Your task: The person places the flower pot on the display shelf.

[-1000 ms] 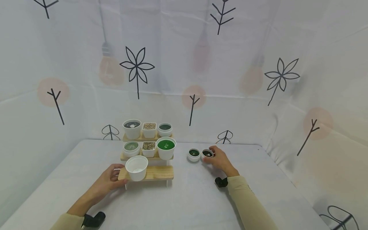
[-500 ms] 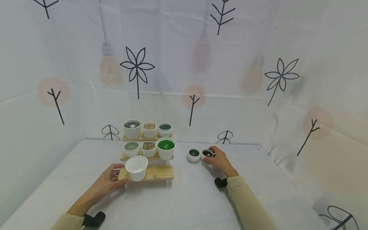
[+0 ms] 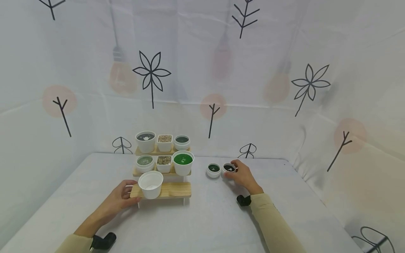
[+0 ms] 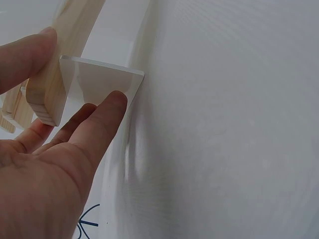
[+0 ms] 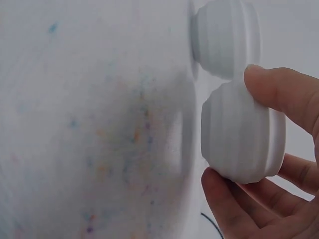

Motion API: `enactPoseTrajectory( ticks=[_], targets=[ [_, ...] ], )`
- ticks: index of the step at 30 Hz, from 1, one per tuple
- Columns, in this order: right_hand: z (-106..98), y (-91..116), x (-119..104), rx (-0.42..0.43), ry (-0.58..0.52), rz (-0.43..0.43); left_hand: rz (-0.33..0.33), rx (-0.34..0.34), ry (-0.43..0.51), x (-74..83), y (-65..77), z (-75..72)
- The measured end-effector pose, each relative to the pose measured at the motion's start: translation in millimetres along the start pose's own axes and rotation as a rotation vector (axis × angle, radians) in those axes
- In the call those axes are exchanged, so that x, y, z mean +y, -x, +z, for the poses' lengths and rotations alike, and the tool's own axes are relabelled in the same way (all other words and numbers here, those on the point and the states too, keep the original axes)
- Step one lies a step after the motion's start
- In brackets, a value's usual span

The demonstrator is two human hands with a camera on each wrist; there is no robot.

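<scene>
My left hand (image 3: pixel 117 200) grips the left end of the lowest wooden step (image 3: pixel 175 189) of a three-tier stand. In the left wrist view its thumb lies on the wood (image 4: pixel 47 94), with fingertips near the white support panel (image 4: pixel 102 82). A white cup (image 3: pixel 150 184), with nothing visible inside, sits on that step. Over on the right, my right hand (image 3: pixel 243 177) pinches a small round white pot (image 5: pixel 239 134) with dark contents between thumb and fingers. Its base looks slightly off the table in the right wrist view. A similar pot (image 3: pixel 213 170) with green contents stands just left of it.
Several white pots with green, grey or grainy contents fill the two upper tiers, among them a bright green cup (image 3: pixel 182 163) and a square grainy pot (image 3: pixel 164 143). White cloth covers the table (image 3: pixel 209 218). A printed curtain (image 3: pixel 190 80) hangs behind.
The pot in my right hand has shifted very slightly right and up, away from the other small pot. My left hand and the stand have stayed in place.
</scene>
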State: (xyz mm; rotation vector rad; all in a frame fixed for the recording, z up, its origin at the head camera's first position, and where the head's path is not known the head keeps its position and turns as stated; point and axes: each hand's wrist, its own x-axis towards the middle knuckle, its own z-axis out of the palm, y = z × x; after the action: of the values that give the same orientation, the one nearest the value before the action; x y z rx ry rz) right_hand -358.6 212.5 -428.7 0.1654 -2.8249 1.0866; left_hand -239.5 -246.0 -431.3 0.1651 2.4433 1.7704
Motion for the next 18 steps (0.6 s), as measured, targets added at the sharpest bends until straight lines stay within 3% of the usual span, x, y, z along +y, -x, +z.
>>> enactPoseTrajectory(
  ticks=[8,18],
  targets=[
    [-4.1,0.7,-13.2,0.044,-0.021,-0.017,-0.005,0.0,0.0,0.8,0.2,0.2],
    [-7.9,10.3,-45.0,0.085,-0.105,-0.148,-0.013,0.004,-0.013,1.4,0.1,0.2]
  ],
)
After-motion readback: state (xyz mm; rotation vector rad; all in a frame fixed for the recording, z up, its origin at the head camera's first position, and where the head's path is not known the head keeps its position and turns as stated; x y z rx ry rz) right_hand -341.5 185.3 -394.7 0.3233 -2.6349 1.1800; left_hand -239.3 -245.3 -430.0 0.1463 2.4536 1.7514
